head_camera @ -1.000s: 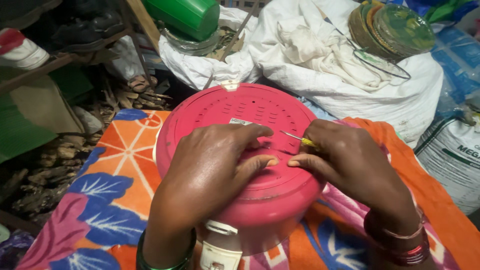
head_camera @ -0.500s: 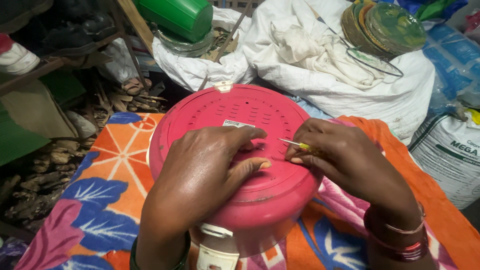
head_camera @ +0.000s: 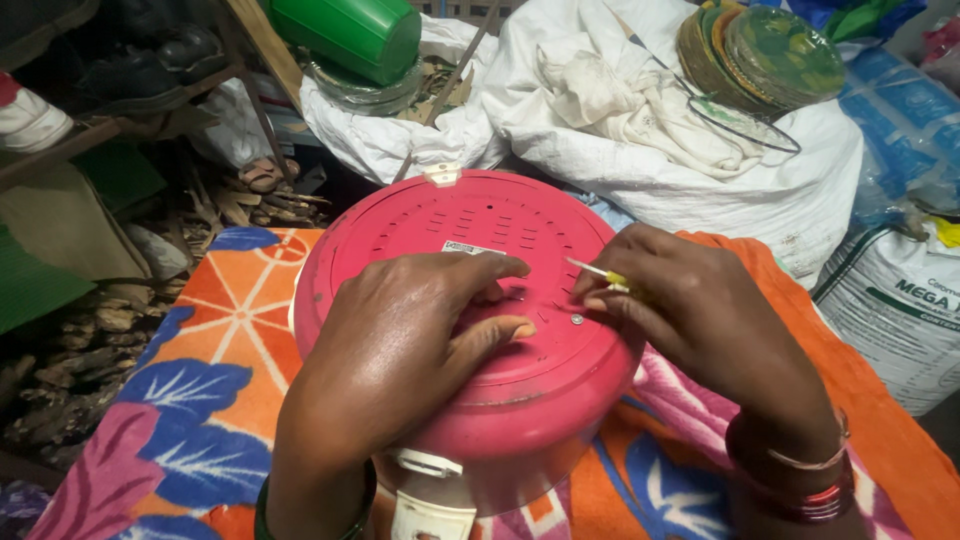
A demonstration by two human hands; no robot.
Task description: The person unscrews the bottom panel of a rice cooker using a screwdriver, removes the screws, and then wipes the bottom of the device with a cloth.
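pink upturned appliance base [head_camera: 470, 330] on a flowered orange cloth [head_camera: 200, 400], slotted underside facing up. left hand [head_camera: 400, 350] spread flat and open across that underside, gripping nothing, thumb near a small screw [head_camera: 577, 319]. right hand [head_camera: 700, 320] pinched shut on a thin yellow-handled screwdriver [head_camera: 598, 272], tip angled over the slots just beside the left fingertips.

Right hand [head_camera: 700, 320] drawn slightly back toward the pink appliance base's [head_camera: 470, 330] rim, thin tool [head_camera: 597, 272] tip lifted, small screw [head_camera: 577, 319] now uncovered
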